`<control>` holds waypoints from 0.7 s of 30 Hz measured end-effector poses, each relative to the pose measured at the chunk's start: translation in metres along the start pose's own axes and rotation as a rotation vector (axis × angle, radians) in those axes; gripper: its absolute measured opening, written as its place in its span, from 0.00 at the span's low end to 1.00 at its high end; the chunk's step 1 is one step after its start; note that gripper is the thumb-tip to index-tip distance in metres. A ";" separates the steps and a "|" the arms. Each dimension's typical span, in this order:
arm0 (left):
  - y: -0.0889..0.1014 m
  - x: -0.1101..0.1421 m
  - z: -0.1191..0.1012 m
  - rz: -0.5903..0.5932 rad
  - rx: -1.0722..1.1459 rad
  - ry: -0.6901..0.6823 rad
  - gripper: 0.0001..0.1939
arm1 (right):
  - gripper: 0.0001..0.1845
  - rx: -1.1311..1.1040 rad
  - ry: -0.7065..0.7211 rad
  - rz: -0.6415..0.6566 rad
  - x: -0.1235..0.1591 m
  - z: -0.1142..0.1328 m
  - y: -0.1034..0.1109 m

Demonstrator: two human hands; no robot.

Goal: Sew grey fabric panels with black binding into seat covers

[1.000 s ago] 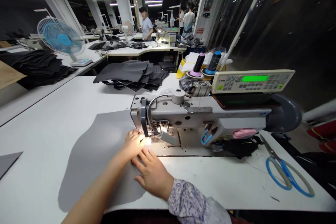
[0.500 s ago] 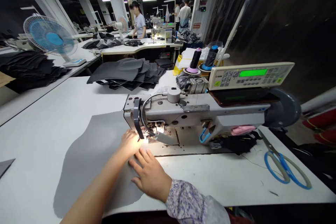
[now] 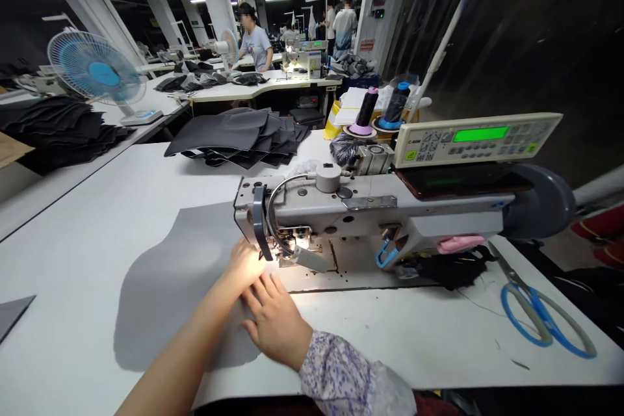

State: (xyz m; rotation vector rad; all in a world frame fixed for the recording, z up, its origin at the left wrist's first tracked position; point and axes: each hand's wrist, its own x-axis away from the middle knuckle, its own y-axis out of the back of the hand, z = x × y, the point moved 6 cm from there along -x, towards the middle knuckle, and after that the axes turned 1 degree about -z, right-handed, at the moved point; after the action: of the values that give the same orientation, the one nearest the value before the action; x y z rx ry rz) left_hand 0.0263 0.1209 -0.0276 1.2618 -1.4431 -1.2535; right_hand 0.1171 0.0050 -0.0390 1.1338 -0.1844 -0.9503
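Observation:
A large grey sheet piece (image 3: pixel 160 286) with a curved outline lies flat on the white table, its right edge reaching under the head of the sewing machine (image 3: pixel 322 208). On that sheet, close to the lit needle area, rests my left hand (image 3: pixel 245 264), seemingly flat; lamp glare and the machine head hide part of its fingers. My right hand (image 3: pixel 279 324) lies open just nearer to me, fingers stretched toward the needle, pressing on the sheet's right edge. Its cuff (image 3: pixel 336 370) has a purple floral pattern. The needle itself is hard to make out.
Blue-handled scissors (image 3: pixel 541 318) lie at the table's right. Behind the machine stand thread cones (image 3: pixel 365 107) and a control panel (image 3: pixel 480 136). Stacks of dark pieces (image 3: pixel 238 133) sit farther back. A fan (image 3: pixel 102 71) is at left; a person (image 3: pixel 256 45) stands beyond.
The grey sheet has slid away from me along the machine, its near edge now farther from the table's front. Both hands stay close to the needle. The view has shifted slightly.

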 end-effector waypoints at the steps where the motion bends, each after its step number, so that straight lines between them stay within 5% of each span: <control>1: 0.001 0.007 0.000 -0.011 0.004 0.003 0.14 | 0.37 0.001 0.007 -0.006 -0.001 -0.001 0.001; 6: -0.001 0.073 0.009 -0.210 0.117 -0.108 0.19 | 0.33 0.037 0.047 -0.023 -0.008 -0.008 -0.003; 10: -0.015 0.111 0.034 -0.247 0.115 -0.204 0.21 | 0.33 0.085 0.028 -0.038 -0.011 -0.011 -0.009; 17: -0.010 0.088 0.054 -0.209 0.045 -0.115 0.20 | 0.10 0.094 0.019 -0.030 0.011 0.004 -0.007; 21: -0.009 0.072 0.057 -0.216 0.053 -0.081 0.20 | 0.14 0.051 0.023 -0.086 0.026 0.007 -0.001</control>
State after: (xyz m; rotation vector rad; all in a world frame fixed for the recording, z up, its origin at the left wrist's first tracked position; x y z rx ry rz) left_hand -0.0386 0.0585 -0.0477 1.4482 -1.4348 -1.4314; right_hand 0.1283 -0.0186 -0.0450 1.2070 -0.1426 -1.0128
